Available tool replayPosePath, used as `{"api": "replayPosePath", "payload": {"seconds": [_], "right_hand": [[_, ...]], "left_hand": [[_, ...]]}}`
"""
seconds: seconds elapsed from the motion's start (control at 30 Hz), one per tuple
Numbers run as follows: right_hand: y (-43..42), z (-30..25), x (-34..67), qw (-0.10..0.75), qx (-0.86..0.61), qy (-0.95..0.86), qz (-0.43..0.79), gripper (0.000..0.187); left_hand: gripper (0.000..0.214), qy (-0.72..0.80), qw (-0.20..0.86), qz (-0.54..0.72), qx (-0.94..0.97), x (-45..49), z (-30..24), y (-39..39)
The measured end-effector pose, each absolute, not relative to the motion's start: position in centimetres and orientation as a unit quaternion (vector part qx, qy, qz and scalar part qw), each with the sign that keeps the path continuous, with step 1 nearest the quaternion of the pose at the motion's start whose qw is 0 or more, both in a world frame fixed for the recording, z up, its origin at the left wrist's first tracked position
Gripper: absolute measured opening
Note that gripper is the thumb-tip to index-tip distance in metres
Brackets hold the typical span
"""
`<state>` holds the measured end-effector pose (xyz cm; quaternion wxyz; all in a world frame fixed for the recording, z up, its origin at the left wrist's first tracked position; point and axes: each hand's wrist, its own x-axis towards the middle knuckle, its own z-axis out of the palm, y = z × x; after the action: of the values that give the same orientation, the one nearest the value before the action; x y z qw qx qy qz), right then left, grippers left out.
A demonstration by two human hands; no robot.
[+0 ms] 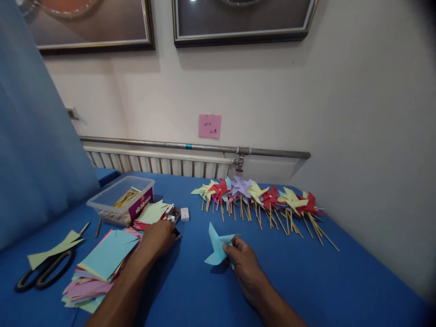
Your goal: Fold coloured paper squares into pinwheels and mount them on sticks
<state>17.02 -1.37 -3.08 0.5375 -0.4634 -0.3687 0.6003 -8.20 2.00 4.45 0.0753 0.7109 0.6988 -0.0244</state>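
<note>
My right hand [245, 263] pinches a folded light-blue paper pinwheel head [218, 249] just above the blue table [306, 281]. My left hand [160, 236] reaches left, its fingers curled over a small dark box [174, 213] beside a stack of coloured paper squares [102, 265]; what the fingers hold is hidden. A row of finished paper pinwheels on wooden sticks [262, 202] lies farther back, to the right of both hands.
A clear plastic tub with wooden sticks [121, 200] stands at the back left. Black scissors [44, 272] lie under a pale green paper strip [54, 249]. A small white box [185, 214] sits near the tub. A radiator [156, 163] runs along the wall.
</note>
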Motion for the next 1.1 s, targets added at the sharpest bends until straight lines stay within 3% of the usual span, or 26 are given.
{"api": "replayPosePath", "payload": {"seconds": [0.83, 1.1], "right_hand": [[0.0, -5.4, 16.9, 0.552, -0.469, -0.366, 0.584, 0.03], [-1.1, -3.5, 16.9, 0.543, -0.46, -0.371, 0.597, 0.028]], "left_hand": [[0.026, 0.705, 0.093, -0.008, 0.703, -8.0, 4.5, 1.9], [0.034, 0.698, 0.07, -0.033, 0.712, -7.9, 4.2, 2.0]]}}
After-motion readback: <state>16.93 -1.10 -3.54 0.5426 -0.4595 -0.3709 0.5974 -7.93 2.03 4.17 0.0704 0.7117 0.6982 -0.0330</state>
